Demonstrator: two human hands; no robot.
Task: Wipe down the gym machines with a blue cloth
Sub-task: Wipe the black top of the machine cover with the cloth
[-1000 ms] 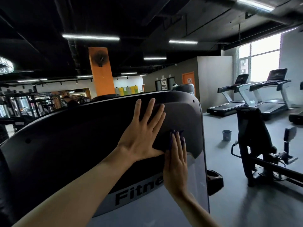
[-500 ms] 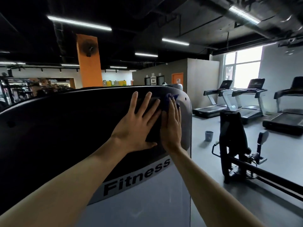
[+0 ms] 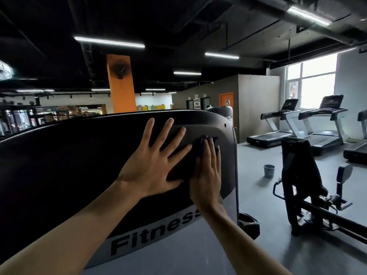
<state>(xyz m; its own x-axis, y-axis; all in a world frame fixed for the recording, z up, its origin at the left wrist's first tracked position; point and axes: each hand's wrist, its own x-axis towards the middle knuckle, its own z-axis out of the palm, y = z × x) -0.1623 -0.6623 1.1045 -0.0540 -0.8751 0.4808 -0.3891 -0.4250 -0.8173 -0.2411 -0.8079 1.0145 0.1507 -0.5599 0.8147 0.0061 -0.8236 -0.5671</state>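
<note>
Near panel's right edge: right hand point(image 3: 208, 171) pressed blue cloth point(image 3: 202, 147), fingers together | left hand point(image 3: 154, 165) flat, fingers apart | open floor point(image 3: 258, 175) rightward.

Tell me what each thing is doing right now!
Left hand: open, fingers spread flat on the panel.
Right hand: flat, pressing the cloth.
Small blue cloth: bunched under the right fingers.
Dark curved machine panel: upright, being wiped.
Grey plastic bucket: upright on the floor.
</note>
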